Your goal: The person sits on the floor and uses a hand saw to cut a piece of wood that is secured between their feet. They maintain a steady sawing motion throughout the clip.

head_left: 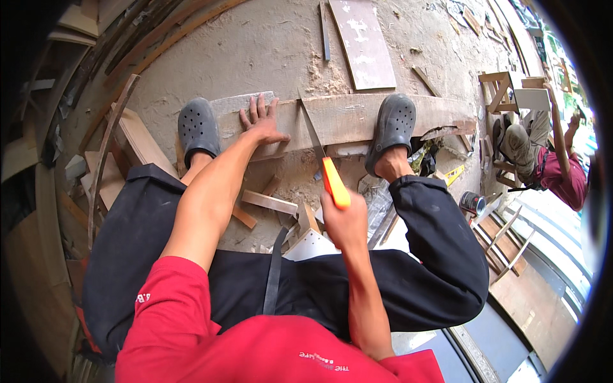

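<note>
A long, weathered wooden plank [345, 119] lies crosswise in front of me, with my two grey clogs resting on it. My left hand [262, 122] presses flat on the plank, fingers spread, between the left clog [198, 127] and the saw blade. In my right hand [345, 221] is the orange and yellow handle of a handsaw [334, 182]. Its narrow blade reaches away from me and lies across the plank, right of my left hand. Whether the teeth sit in a cut I cannot tell. The right clog [394, 124] stands farther right along the plank.
Beyond the plank lie a pale, paint-flecked board [363, 45] and a thin dark strip [325, 32]. Wood offcuts [271, 203] litter the ground between my legs. Boards lean at the left. At the right, a paint can [472, 203] stands near another person [562, 159] by a wooden stool.
</note>
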`<state>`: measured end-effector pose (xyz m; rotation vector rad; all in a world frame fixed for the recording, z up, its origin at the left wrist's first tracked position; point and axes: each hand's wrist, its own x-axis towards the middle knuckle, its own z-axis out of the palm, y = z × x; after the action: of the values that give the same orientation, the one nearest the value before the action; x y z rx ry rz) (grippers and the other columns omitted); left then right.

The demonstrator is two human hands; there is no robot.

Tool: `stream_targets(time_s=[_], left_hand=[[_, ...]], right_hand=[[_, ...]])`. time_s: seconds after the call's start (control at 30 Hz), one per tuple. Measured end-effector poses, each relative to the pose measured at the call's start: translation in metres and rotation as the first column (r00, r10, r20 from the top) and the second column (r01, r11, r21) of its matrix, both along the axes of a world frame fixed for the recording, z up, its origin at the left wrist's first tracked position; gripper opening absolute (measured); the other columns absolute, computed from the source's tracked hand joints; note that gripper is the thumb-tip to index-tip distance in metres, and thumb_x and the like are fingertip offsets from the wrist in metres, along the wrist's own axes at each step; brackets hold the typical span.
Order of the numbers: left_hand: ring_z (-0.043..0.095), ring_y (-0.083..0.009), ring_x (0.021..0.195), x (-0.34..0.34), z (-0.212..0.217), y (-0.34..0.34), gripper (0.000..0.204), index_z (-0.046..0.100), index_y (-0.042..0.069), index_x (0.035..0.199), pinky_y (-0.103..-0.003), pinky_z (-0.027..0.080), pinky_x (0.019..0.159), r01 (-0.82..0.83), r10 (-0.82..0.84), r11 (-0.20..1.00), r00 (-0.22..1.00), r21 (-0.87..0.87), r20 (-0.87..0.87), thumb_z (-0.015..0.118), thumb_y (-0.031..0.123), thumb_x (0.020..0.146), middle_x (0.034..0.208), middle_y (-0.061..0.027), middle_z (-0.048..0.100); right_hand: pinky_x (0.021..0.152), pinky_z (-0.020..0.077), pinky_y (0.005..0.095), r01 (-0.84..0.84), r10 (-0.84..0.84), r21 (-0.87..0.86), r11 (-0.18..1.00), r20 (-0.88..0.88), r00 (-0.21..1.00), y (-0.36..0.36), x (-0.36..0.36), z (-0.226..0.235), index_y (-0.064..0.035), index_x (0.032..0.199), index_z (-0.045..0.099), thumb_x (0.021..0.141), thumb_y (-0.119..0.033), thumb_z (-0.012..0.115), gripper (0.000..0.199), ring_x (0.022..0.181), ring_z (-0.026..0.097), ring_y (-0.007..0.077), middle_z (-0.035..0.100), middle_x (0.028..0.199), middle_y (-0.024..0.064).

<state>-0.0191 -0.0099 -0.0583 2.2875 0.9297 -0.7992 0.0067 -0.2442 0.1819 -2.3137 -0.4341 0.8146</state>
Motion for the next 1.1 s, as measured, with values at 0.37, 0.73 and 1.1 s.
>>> stream_targets(time_s=[0.37, 0.73, 1.1], left_hand=[[-0.028, -0.0413, 0.145, 0.001, 0.006, -0.004, 0.136, -0.008, 0.020, 0.157, -0.068, -0.013, 0.109, 0.014, -0.015, 1.000, 0.999, -0.022, -0.043, 0.077, 0.067, 0.062, 0.160, -0.0206, -0.024], [-0.027, -0.0405, 0.145, 0.007, 0.006, 0.007, 0.134, -0.007, 0.020, 0.157, -0.068, -0.014, 0.109, 0.016, -0.016, 1.000, 1.000, -0.002, -0.022, 0.078, 0.063, 0.063, 0.160, -0.0209, -0.023], [-0.026, -0.0430, 0.145, 0.008, 0.000, 0.000, 0.135, -0.007, 0.022, 0.157, -0.070, -0.010, 0.108, 0.040, -0.040, 0.999, 0.999, 0.011, -0.015, 0.078, 0.067, 0.062, 0.160, -0.0222, -0.022]], right_hand=[[0.064, 0.0474, 0.0448, 0.042, -0.052, -0.103, 0.994, -0.089, 0.995, 0.026, 0.003, 0.012, 0.0044, 0.080, 0.062, 0.087, -0.021, 0.065, 0.026, 0.067, 0.061, 0.0429, 0.062, 0.072, 0.0254], [0.061, 0.0470, 0.0439, 0.021, -0.021, 0.056, 0.998, -0.009, 1.000, 0.018, 0.015, -0.031, 0.0044, 0.076, 0.061, 0.085, -0.020, 0.064, 0.026, 0.064, 0.060, 0.0424, 0.060, 0.070, 0.0251], [0.059, 0.0476, 0.0414, 0.065, -0.068, 0.098, 0.993, 0.021, 0.997, -0.028, -0.030, -0.019, 0.0019, 0.077, 0.063, 0.082, -0.013, 0.067, 0.016, 0.060, 0.062, 0.0368, 0.060, 0.064, 0.0202]])
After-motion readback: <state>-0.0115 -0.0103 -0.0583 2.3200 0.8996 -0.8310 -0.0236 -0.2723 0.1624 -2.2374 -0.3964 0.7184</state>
